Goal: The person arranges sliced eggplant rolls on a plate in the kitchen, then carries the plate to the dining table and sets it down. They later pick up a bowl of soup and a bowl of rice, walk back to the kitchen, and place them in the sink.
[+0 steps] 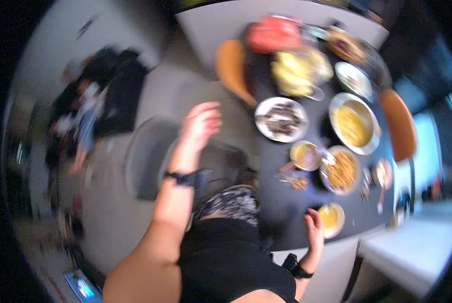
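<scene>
My left hand (202, 123) is held out over the floor beside the table, blurred, its fingers loosely bent and apart with nothing seen in them. At the table's near end, my right hand (315, 230) is beside a small bowl of yellow liquid (331, 220). Its fingers are slightly apart; whether it touches the rim is unclear. Farther along the dark table (282, 208) are a bowl of brown pieces (339, 170), a small yellowish bowl (305, 155), a steel bowl with yellow contents (352, 123) and a white plate of dark chunks (281, 119).
A grey chair (154, 159) stands left of the table, and orange-brown chairs (231, 70) (399, 125) flank it. A red bag (275, 35) and a yellow bundle (294, 72) lie at its far end. A person (89, 106) is at far left. A white surface (419, 246) is at right.
</scene>
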`<state>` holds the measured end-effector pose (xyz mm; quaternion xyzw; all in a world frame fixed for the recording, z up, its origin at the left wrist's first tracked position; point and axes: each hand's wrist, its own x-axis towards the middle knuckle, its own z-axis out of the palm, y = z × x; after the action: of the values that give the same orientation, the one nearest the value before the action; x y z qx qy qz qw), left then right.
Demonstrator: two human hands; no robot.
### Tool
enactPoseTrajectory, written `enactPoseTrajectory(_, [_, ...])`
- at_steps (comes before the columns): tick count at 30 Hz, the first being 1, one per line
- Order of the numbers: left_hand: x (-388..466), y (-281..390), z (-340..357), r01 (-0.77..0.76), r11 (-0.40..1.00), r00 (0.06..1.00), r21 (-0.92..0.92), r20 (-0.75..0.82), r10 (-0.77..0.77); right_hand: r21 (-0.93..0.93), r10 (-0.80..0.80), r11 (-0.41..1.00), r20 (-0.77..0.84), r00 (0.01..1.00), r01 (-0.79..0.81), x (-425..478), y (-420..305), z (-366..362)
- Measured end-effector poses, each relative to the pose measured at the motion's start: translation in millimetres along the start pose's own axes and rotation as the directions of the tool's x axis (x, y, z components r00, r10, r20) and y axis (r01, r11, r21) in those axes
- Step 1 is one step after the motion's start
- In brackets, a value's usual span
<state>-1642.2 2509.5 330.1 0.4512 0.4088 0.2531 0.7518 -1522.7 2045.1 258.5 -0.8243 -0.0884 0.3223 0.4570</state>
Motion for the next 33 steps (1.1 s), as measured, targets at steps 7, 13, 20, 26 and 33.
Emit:
enactPoseTrajectory(7, [83.8,-72.6,50.8,0.196,0.98,0.971,0.035,0.133,-0.199,-0.144,0.109,0.979,-0.222,0.969,-0.143,28.6,-14.5,-35.3])
enactPoseTrajectory(13, [62.3,-73.7,71.4,0.276,0.952,0.908,0.131,0.29,-0.303,-0.015,0.254,0.961,-0.349,0.902,-0.276,-57.1,-21.6,-25.0])
enactPoseTrajectory(20, [70.6,-81.5,130.0,0.301,0.927,0.808,0.223,0.457,-0.373,0.084,0.29,0.956,-0.424,0.858,-0.282,-76.7,-20.9,-6.6])
enactPoseTrajectory(26, [77.0,-99.3,144.1,0.402,0.843,0.684,0.357,0.494,-0.536,0.074,0.319,0.946,-0.403,0.858,-0.317,-66.2,-45.9,3.3])
enactPoseTrajectory(33, [163.1,-121.5,103.3,0.424,0.826,0.853,0.372,0.141,-0.502,-0.033,0.344,0.926,-0.335,0.877,-0.376,1.1,-89.9,22.3])
